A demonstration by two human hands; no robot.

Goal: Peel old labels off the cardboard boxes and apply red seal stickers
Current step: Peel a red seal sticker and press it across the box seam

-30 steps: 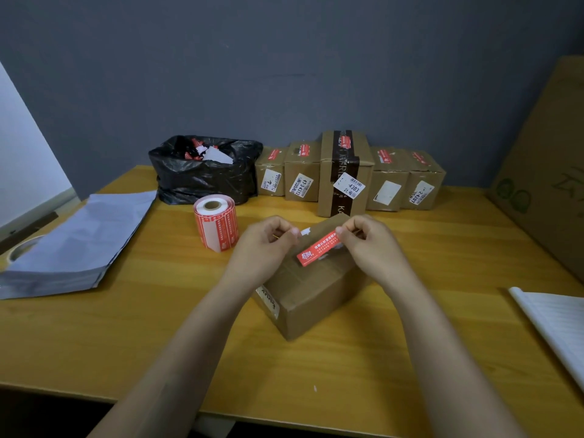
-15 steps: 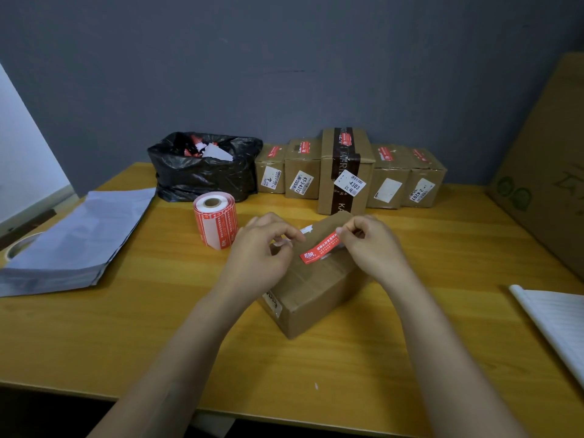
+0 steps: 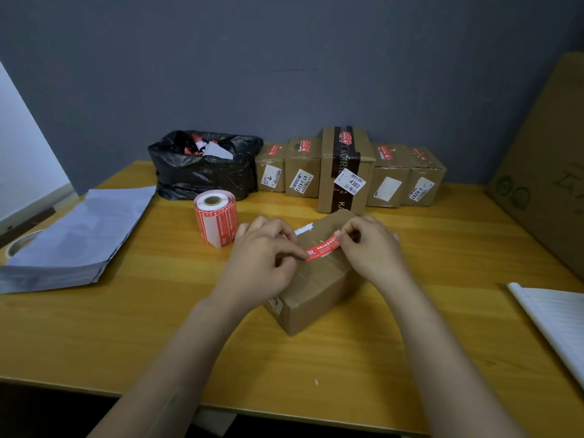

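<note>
Both forearms reach in from the bottom edge and meet over a brown cardboard box lying skewed at the middle of the yellow wooden tabletop. The left hand is knuckles-up, fingers curled, its fingertips pinching the lower-left end of a narrow red seal sticker with white print. The right hand, at 3 o'clock from the left, is bent at the wrist with thumb and forefinger closed on the sticker's upper-right end. The sticker spans the gap between the hands, slanting up to the right over the box's top face; whether it already touches the cardboard is hard to tell. Both sticker ends are covered by fingers, and the left hand hides the box's near-left top corner. A white scrap shows on the box's far edge, its print unreadable.

At 10 o'clock from the hands stands a roll of red-and-white stickers, upright on the tabletop. Beyond it, at 11 o'clock, sits a black plastic bag holding torn paper scraps. At 12 to 1 o'clock a row of five brown cartons with red seals and white labels lines the grey wall. A stack of grey plastic mailers lies at 9 o'clock, and a white sheet, cut by the frame, at 4 o'clock.
</note>
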